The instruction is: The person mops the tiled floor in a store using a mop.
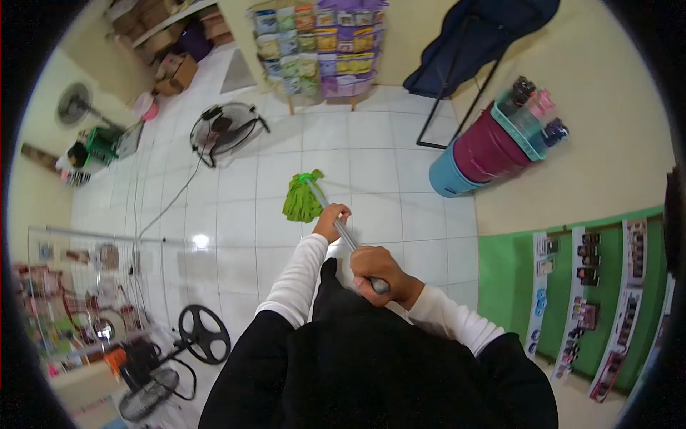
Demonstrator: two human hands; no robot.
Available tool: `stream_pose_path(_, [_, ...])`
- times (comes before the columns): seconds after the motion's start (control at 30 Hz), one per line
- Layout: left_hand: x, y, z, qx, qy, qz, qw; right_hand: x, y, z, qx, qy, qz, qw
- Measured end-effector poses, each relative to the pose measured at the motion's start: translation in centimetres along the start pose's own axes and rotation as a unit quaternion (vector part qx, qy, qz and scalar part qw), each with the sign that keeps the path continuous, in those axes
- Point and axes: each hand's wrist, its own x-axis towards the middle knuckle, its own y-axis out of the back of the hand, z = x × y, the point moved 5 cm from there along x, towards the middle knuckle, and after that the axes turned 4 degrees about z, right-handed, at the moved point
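A mop with a green head (303,199) lies against the white tiled floor in front of me. Its grey metal handle (346,234) slants back toward my body. My left hand (332,222) is closed round the handle partway down, nearer the mop head. Higher up, by the handle's end, my right hand (379,274) is wrapped round it, and the grey tip sticks out below the fist.
A floor fan (227,129) trails a cable (171,204) across the tiles. Stacked bins (493,149) stand at the right beside a black metal frame (434,129). A wire rack (93,264) and another fan (148,395) are at the left; display shelves (582,304) line the right wall.
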Motion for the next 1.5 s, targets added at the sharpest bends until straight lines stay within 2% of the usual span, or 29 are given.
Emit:
stream_pose_path(0.1, [2.1,1.0,-2.2,0.017,-0.031,-0.035,0.999,1.1,-0.9,1.9,-0.036,0.018,-0.021,0.999])
stream_pose_path(0.13, [2.4,1.6,-3.0,0.023,-0.044,-0.034,0.998,1.5,-1.4,2.6,-0.005,0.042,-0.001,0.999])
stream_pose_path(0.27, [6.5,3.5,-6.0,0.082,-0.063,-0.064,0.993,4.6,-1.4,5.6,-0.020,0.000,0.052,0.998])
stream_pose_path(0.37, [9.5,3.4,-7.9,0.127,-0.028,-0.095,0.987,6.7,0.9,7.1,-0.041,-0.016,0.102,0.994])
stream_pose_path(0.5, [11.4,1.8,-5.5,0.192,-0.017,-0.210,0.959,5.6,3.1,7.1,-0.029,-0.075,0.154,0.985])
stream_pose_path(0.57, [10.3,0.3,-4.5,0.100,-0.087,-0.231,0.964,4.3,3.4,5.0,-0.031,-0.083,0.176,0.980])
stream_pose_path(0.63, [8.8,-1.8,-2.3,-0.001,-0.123,-0.253,0.960,2.6,3.9,2.5,-0.019,-0.089,0.191,0.977])
stream_pose_path(0.73, [6.6,-5.4,3.7,-0.043,-0.126,-0.311,0.941,-0.9,5.8,-1.5,-0.030,-0.131,0.239,0.962])
stream_pose_path(0.83, [2.4,-9.3,10.8,-0.080,-0.153,-0.357,0.918,-5.4,7.4,-7.3,-0.053,-0.204,0.332,0.919])
stream_pose_path(0.9, [-1.3,-12.4,14.9,-0.123,-0.167,-0.383,0.900,-8.1,7.7,-11.6,-0.062,-0.262,0.318,0.909])
stream_pose_path(1.03, [-9.0,-18.4,22.8,-0.158,-0.162,-0.482,0.846,-14.2,6.9,-17.9,-0.142,-0.309,0.313,0.887])
stream_pose_path(1.2, [-17.7,-27.3,27.0,-0.255,-0.168,-0.573,0.761,-19.9,6.0,-21.3,-0.214,-0.374,0.338,0.837])
stream_pose_path(1.23, [-18.9,-28.7,27.5,-0.266,-0.175,-0.586,0.745,-20.7,5.9,-21.2,-0.227,-0.374,0.328,0.837])
stream_pose_path(1.27, [-19.5,-29.6,28.0,-0.294,-0.214,-0.556,0.747,-21.5,5.8,-20.6,-0.239,-0.374,0.318,0.838])
stream_pose_path(1.3, [-19.9,-30.6,28.1,-0.280,-0.209,-0.574,0.740,-22.2,5.8,-20.1,-0.250,-0.374,0.308,0.838])
stream_pose_path(1.37, [-19.6,-32.6,28.4,-0.252,-0.202,-0.609,0.724,-24.0,6.7,-19.7,-0.265,-0.316,0.310,0.857])
stream_pose_path(1.4, [-18.4,-32.2,30.0,-0.190,-0.164,-0.654,0.714,-24.8,7.5,-19.8,-0.275,-0.285,0.310,0.864])
stream_pose_path(1.5, [-16.9,-32.9,33.4,-0.134,-0.314,-0.616,0.710,-27.0,9.7,-22.3,-0.279,-0.173,0.483,0.812])
